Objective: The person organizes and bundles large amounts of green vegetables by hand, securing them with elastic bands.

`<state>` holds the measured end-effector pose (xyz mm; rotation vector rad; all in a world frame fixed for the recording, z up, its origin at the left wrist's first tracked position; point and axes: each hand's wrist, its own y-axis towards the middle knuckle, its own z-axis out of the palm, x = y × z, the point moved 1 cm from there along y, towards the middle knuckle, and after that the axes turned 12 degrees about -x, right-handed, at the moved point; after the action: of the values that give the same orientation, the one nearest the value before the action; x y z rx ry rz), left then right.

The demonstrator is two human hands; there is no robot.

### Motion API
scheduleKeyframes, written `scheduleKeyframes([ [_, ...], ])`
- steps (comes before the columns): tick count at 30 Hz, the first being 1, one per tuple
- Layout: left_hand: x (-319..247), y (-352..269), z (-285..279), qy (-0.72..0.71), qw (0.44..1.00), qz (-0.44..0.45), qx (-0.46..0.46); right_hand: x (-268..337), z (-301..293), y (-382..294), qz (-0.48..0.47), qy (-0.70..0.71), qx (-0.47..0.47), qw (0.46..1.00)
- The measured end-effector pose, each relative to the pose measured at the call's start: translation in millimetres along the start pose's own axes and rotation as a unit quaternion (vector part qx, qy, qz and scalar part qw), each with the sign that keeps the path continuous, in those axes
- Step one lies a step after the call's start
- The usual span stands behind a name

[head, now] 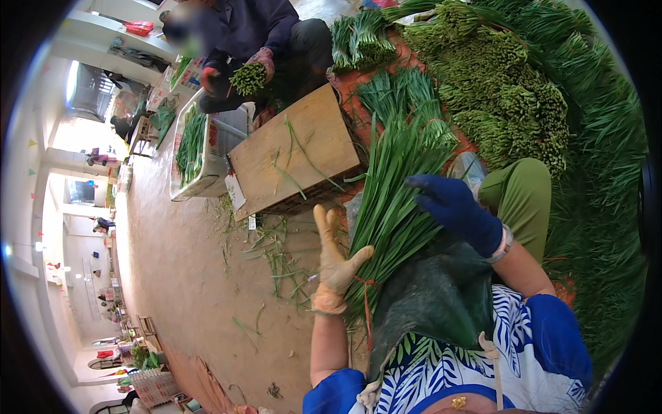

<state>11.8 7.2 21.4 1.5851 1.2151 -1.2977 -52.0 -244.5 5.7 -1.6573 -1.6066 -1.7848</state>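
A bundle of long green leaves, likely garlic chives (395, 207), lies across my lap on a dark green plastic apron (439, 290). A red tie (365, 281) circles its lower part, with a loose end hanging down. My left hand (333, 253), in a tan glove, is beside the bundle's left edge with thumb and fingers spread. My right hand (455, 209), in a dark blue glove, is at the bundle's right side, fingers extended over the leaves. Whether it touches them is hard to tell.
Before me stands a low wooden board (300, 150) with stray leaves and a knife (228, 164). A co-worker's gloved hand (262, 63) holds another bundle (248, 78). A white crate (199, 181) contains greens. Stacked bundles (496, 77) lie at right; trimmings (282, 259) litter the floor.
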Motion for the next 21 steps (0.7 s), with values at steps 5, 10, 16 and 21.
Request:
scheduleKeyframes([
  [5,37.3,-19.3,-53.1,0.156,0.979,-0.068,0.116,-14.8,-21.4,-35.9,0.262,0.151,0.005,0.953],
  [10,59.0,-28.6,-53.5,0.155,0.957,-0.117,0.215,-20.5,-32.3,-49.5,0.312,0.229,-0.028,0.921],
  [16,52.6,-11.3,-56.1,0.031,0.963,-0.164,0.210,-22.8,-52.1,-55.0,0.372,0.183,-0.032,0.910],
  [21,57.5,-11.7,-62.7,0.019,0.973,-0.128,0.189,11.3,-13.6,-29.3,-0.076,-0.034,0.098,0.992],
])
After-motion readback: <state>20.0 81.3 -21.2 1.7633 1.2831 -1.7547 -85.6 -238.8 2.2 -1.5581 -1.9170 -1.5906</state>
